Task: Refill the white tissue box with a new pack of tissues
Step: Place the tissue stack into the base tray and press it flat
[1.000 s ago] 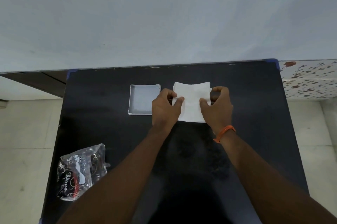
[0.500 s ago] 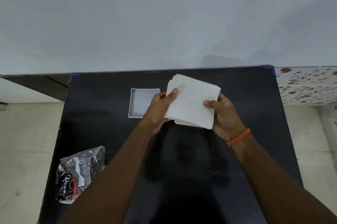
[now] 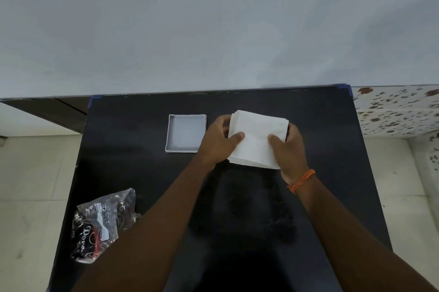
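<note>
Both hands are on one square stack of white paper tissues (image 3: 257,139), held just right of the single shallow white square plastic tissue box (image 3: 186,133), which sits open and empty toward the far side of the black desk (image 3: 142,172). Left hand (image 3: 219,143) has its grip closed on the stack's left edge, thumb on top and fingers round the side. Right hand (image 3: 288,146) does the same on the right edge. My guess is it's pinched from both sides so the loose sheets stay squared up and don't fan out before going into the box. The stack looks a bit tilted; can't tell if it touches the desk. One crumpled clear plastic wrapper (image 3: 103,225) with dark print lies at the near left, well apart.
</note>
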